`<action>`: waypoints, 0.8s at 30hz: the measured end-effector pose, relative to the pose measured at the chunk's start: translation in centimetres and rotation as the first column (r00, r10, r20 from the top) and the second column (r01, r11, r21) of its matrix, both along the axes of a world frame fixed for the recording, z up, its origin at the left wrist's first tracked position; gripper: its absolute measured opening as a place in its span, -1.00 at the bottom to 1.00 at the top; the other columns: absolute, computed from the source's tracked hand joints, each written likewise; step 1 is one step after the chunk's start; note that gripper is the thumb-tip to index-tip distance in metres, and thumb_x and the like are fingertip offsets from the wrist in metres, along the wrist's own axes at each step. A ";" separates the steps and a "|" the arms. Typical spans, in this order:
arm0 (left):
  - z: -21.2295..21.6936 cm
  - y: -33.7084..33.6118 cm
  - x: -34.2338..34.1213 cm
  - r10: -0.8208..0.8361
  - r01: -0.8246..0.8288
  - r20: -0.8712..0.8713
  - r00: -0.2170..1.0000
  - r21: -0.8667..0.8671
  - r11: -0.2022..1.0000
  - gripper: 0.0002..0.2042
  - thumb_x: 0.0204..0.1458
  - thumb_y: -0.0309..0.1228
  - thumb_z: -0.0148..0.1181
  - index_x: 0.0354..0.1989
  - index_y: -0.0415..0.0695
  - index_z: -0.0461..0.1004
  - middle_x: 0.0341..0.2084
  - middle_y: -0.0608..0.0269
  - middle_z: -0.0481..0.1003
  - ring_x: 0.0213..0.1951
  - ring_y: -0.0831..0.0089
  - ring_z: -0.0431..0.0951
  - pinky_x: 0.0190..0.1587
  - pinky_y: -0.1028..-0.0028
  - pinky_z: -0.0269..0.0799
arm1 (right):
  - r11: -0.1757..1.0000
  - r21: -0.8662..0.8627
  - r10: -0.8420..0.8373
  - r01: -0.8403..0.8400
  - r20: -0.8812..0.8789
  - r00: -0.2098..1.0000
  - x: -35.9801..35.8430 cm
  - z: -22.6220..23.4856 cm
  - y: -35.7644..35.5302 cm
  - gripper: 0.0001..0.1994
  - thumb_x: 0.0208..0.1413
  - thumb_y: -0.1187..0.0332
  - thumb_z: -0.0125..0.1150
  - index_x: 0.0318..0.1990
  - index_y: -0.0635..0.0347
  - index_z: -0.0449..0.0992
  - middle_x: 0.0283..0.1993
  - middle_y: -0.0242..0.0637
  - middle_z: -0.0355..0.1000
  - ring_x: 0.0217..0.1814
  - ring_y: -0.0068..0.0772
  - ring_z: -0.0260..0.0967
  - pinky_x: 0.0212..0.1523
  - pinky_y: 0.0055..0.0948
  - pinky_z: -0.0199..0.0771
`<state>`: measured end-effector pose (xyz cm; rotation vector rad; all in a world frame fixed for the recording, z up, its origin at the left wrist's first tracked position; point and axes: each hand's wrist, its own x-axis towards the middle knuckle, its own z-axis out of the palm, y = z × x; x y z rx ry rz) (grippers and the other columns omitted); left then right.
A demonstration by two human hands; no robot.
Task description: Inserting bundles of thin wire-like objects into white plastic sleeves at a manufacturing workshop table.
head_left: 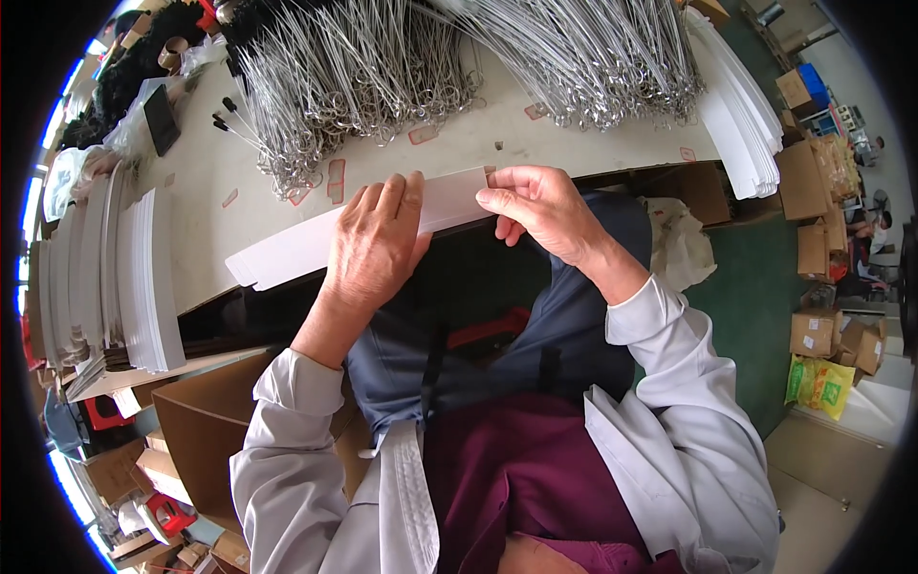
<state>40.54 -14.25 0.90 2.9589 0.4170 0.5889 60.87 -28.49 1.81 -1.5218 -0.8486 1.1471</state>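
1. Lower frame, nearest: grey sleeves and maroon lap; open brown carton at lower left, beside the knee.
2. Centre: left hand laid flat over the long white card strip, fingers extended and close together, pressing rather than clasping; palm covering the strip's middle.
3. Centre right: right hand closed in a pinch, thumb and forefinger nipping the strip's right end; remaining fingers curled beneath.
4. Strip lying along the near edge of the pale worktable, slanting from centre left up to centre, part of it overhanging the edge.
5. Likely faults, as judged: a crooked crease if the flat hand slides; a bent or torn end from an over-tight pinch; a slip off the overhanging edge toward the lap.
6. Left margin: stacks of white card strips on edge; possible toppling if nudged by the elbow.
7. Upper frame, farthest: heaps of looped metal wires, with a second heap; snagging risk for any strip pushed forward.
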 end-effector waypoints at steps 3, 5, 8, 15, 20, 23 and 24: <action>0.3 -0.2 -0.2 -0.009 0.009 -0.001 1.000 0.014 1.000 -0.28 -0.21 -0.39 0.49 0.23 -0.29 0.39 0.03 -0.01 0.51 0.02 0.07 0.55 0.12 0.20 0.49 | 0.999 -0.049 0.016 -0.021 -0.109 0.994 -0.3 1.0 0.0 -0.64 0.31 0.21 0.27 -0.01 0.40 0.52 -0.24 -0.28 0.52 -0.38 -0.50 0.56 -0.42 -0.55 0.55; 0.4 -0.3 -0.2 -0.012 0.012 -0.008 1.000 0.020 1.000 -0.29 -0.20 -0.38 0.49 0.22 -0.28 0.40 0.03 -0.01 0.51 0.01 0.07 0.56 0.12 0.20 0.49 | 0.996 -0.087 -0.010 -0.008 -0.199 0.980 -0.3 1.3 0.0 -0.65 0.32 0.20 0.26 -0.02 0.39 0.52 -0.22 -0.26 0.52 -0.40 -0.48 0.57 -0.46 -0.56 0.55; 0.4 -0.4 -0.1 -0.019 0.019 0.007 1.000 0.042 0.999 -0.30 -0.20 -0.37 0.49 0.20 -0.28 0.41 0.03 0.00 0.52 0.02 0.07 0.56 0.11 0.21 0.49 | 0.995 -0.098 -0.005 -0.022 -0.265 0.964 0.2 0.8 -0.2 -0.68 0.33 0.20 0.23 -0.06 0.36 0.50 -0.20 -0.22 0.51 -0.46 -0.46 0.57 -0.57 -0.57 0.50; -0.2 -0.8 -0.4 -0.047 0.047 0.010 0.999 -0.021 0.999 -0.39 -0.17 -0.39 0.46 0.14 -0.29 0.45 -0.02 0.00 0.55 -0.02 0.08 0.59 0.05 0.20 0.52 | 0.992 -0.119 -0.029 -0.043 -0.549 0.835 1.1 0.0 -1.2 -0.69 0.31 0.20 0.26 -0.10 0.35 0.49 -0.14 -0.11 0.56 -0.56 -0.53 0.48 -0.64 -0.60 0.40; 0.3 -0.6 -0.2 -0.025 0.023 -0.030 0.999 -0.056 0.998 -0.40 -0.16 -0.38 0.46 0.13 -0.29 0.47 -0.03 0.00 0.56 -0.02 0.08 0.59 0.03 0.19 0.53 | 0.996 -0.060 -0.054 0.068 0.215 0.975 0.0 1.3 -2.2 -0.47 0.18 0.23 0.43 0.19 0.38 0.44 0.00 -0.04 0.56 -0.31 -0.35 0.58 -0.34 -0.44 0.58; 0.4 -0.3 0.3 0.005 -0.006 -0.017 1.000 -0.057 0.998 -0.40 -0.16 -0.37 0.46 0.12 -0.29 0.47 -0.05 0.00 0.57 -0.03 0.08 0.59 0.02 0.20 0.54 | 0.928 0.263 -0.217 -0.262 0.957 0.193 -0.5 1.9 -1.7 -0.38 0.00 0.26 0.53 0.20 0.34 0.44 0.14 -0.05 0.49 0.07 -0.14 0.52 0.14 -0.20 0.51; 0.5 -0.5 0.7 -0.017 0.016 -0.004 1.000 -0.071 0.997 -0.41 -0.16 -0.37 0.47 0.11 -0.29 0.47 -0.06 0.00 0.57 -0.03 0.08 0.60 0.01 0.20 0.54 | 0.931 0.224 -0.148 -0.287 0.953 0.263 -0.8 1.3 -1.4 -0.32 -0.08 0.29 0.54 0.21 0.34 0.43 0.22 -0.07 0.43 0.30 -0.02 0.33 0.40 -0.09 0.24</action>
